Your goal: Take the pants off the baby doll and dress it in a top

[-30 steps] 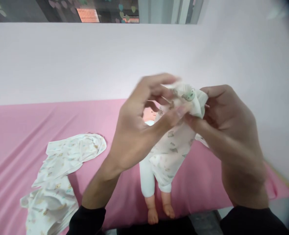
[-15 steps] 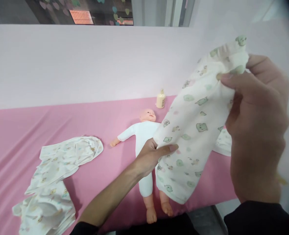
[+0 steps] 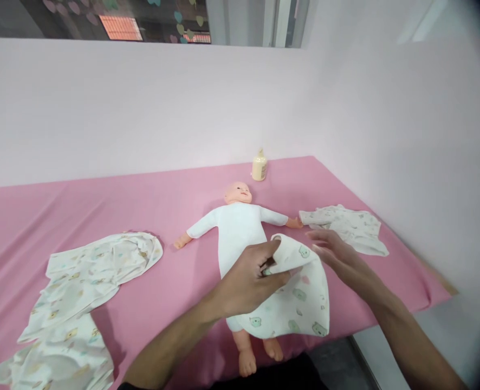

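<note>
Head view shows me a baby doll (image 3: 240,230) lying face up on a pink sheet (image 3: 150,195), arms spread, head toward the white wall (image 3: 142,108) and bare feet at the near edge. It wears a plain white bodysuit.

A small printed garment (image 3: 297,303), cream with green animal figures, lies over the doll's legs and lower body. My left hand (image 3: 250,279) pinches the garment's upper edge, thumb and fingers closed on a fold of the cloth and lifting it slightly off the doll. My right hand (image 3: 331,252) hovers just beside that same upper edge on the far side, fingers spread and extended, holding nothing; I cannot tell whether the fingertips touch the fabric.

Just right of the doll's outstretched hand lies a second printed cloth (image 3: 345,227), crumpled flat on the sheet. On the left, well apart from the doll, 2 more printed cloths (image 3: 85,276) lie rumpled, the nearer one running off toward the bottom corner.

A small cream bottle (image 3: 259,166) stands upright near the wall, beyond the doll's head. Any label on it is too small to read, and I see no readable writing on the garments, only the animal print.
</note>
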Demonstrator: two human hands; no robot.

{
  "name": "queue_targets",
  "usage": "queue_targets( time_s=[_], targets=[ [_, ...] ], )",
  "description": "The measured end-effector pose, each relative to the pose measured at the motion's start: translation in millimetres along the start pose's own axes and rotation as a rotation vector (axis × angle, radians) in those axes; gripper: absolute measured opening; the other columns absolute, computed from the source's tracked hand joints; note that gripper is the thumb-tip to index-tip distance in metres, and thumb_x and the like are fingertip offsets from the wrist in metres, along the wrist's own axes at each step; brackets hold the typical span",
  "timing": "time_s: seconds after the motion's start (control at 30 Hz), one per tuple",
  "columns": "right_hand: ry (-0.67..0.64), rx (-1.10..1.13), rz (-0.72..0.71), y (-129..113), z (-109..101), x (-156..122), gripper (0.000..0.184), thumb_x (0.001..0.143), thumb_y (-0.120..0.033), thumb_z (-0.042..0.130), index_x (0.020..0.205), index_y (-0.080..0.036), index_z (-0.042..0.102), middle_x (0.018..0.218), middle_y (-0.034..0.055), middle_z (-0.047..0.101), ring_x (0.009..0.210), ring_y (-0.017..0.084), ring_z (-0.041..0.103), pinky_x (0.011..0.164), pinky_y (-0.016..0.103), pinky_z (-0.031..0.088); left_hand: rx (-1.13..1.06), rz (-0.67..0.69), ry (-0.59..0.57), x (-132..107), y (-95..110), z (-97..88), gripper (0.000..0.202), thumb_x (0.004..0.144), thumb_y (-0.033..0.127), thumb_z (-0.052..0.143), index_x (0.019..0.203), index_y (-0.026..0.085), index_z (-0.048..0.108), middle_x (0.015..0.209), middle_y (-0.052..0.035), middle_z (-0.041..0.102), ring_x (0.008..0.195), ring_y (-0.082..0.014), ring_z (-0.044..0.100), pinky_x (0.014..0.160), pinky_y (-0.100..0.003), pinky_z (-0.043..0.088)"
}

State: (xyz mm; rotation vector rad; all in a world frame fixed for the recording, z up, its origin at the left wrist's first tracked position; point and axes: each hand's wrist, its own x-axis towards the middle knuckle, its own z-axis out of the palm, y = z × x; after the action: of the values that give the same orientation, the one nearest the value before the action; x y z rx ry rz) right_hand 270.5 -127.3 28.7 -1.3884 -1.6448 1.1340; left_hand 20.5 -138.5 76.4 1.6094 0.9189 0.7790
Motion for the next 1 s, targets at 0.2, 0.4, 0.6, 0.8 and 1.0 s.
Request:
queue_targets(
  time_s=[0.2,0.4,0.6,0.8,1.0],
  targets=[
    [-0.177,0.271,-0.067,2,35,-44,0.094,0.07,-0.044,0.082,0.149,-0.032,0.033,0.151,0.0088,0.042,0.136,0.035,0.042,0.105,0.051,0.044,0.278,0.143,-0.067,3,-5,7.0,0.012,0.084,0.018,0.057,0.077,0.016,0.048,0.079,0.0007,0.048,0.07,-0.0105,0.046,0.061,-0.023,0.039],
    [-0.044,0.406,-0.007,2,71,-53,0.083,0.075,-0.034,0.079,0.147,-0.028,0.037,0.144,0.0105,0.051,0.131,0.031,0.05,0.107,0.047,0.045,0.156,0.167,-0.008,5,-7,10.0,0.005,0.089,0.02,0.056,0.093,0.017,0.056,0.088,-0.0027,0.054,0.08,-0.0143,0.053,0.071,-0.027,0.046],
    [0.191,0.485,0.102,4,88,-55,0.051,0.082,-0.041,0.072,0.128,-0.023,0.061,0.124,0.0103,0.067,0.12,0.031,0.059,0.102,0.043,0.048,0.003,0.106,-0.03,5,-8,16.8,0.017,0.092,0.032,0.057,0.101,0.018,0.06,0.1,-0.0057,0.058,0.093,-0.018,0.056,0.085,-0.032,0.049],
    [0.297,0.752,0.408,21,79,-55,0.051,0.076,-0.043,0.076,0.12,-0.02,0.064,0.102,0.0085,0.074,0.086,0.029,0.07,0.065,0.035,0.056,0.061,-0.063,0.126,9,-33,5.3,0.036,0.087,0.043,0.063,0.118,0.024,0.058,0.12,-0.006,0.058,0.108,-0.0201,0.056,0.097,-0.035,0.045],
    [0.266,0.774,0.342,35,65,-49,0.036,0.086,-0.048,0.061,0.114,-0.027,0.068,0.116,0.0063,0.071,0.1,0.03,0.069,0.078,0.041,0.057,0.044,-0.27,0.116,-7,-68,-23.9,0.046,0.085,0.05,0.064,0.125,0.027,0.057,0.133,-0.0055,0.056,0.119,-0.0222,0.054,0.101,-0.036,0.045]
  ],
)
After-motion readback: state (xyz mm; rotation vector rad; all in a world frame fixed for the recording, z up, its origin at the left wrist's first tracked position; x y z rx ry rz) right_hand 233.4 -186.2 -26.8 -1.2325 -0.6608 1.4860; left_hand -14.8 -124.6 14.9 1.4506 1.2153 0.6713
